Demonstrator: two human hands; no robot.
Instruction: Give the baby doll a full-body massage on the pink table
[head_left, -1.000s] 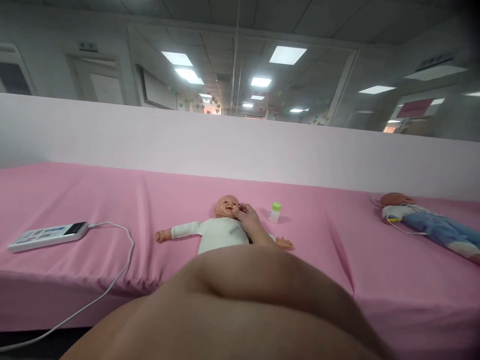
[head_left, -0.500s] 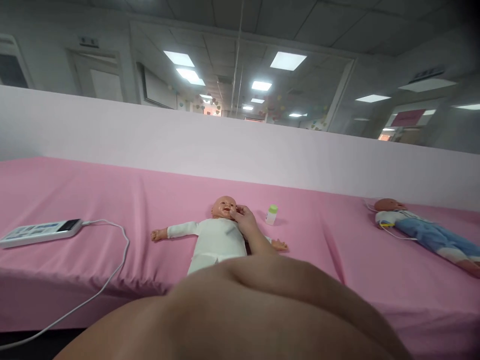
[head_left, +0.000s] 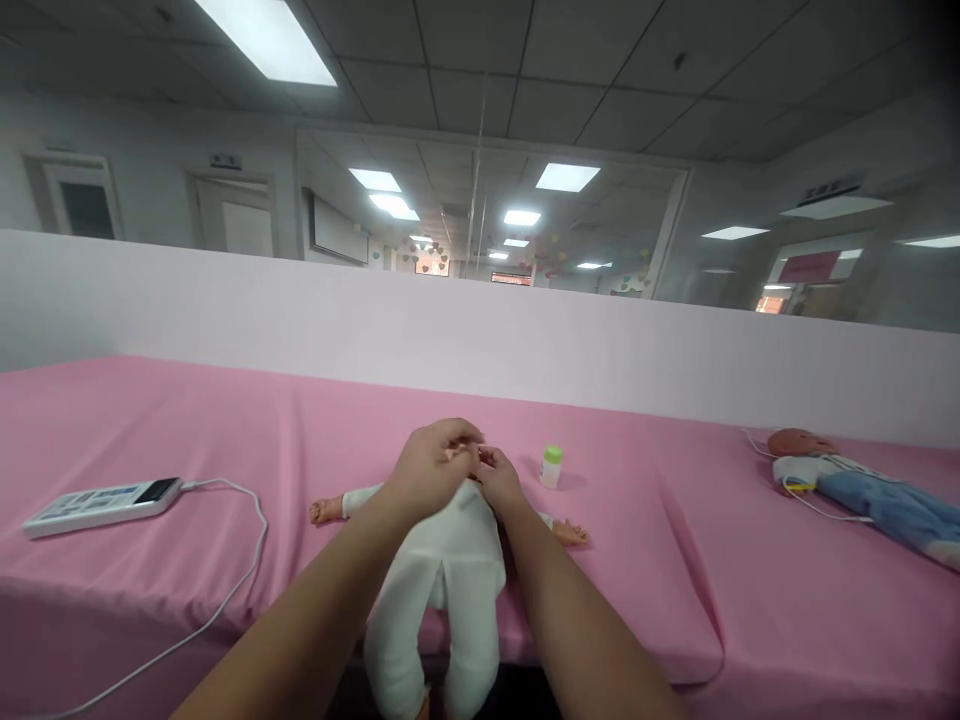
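At centre frame the doll [head_left: 442, 570] lies face-up on the pink mat [head_left: 150, 400]. The left hand [head_left: 431, 465] and right hand [head_left: 496, 478] meet over its hidden head, fingers curled; whether they pinch anything cannot be told. It looks light, with a soft cloth body and stiffer plastic limbs, best held around the torso.

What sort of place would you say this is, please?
Probably an infant-care training room. Two baby dolls lie on a long pink-covered bench: one doll under both hands, another doll with a cable at the right. A small bottle and glass office partitions fit that.
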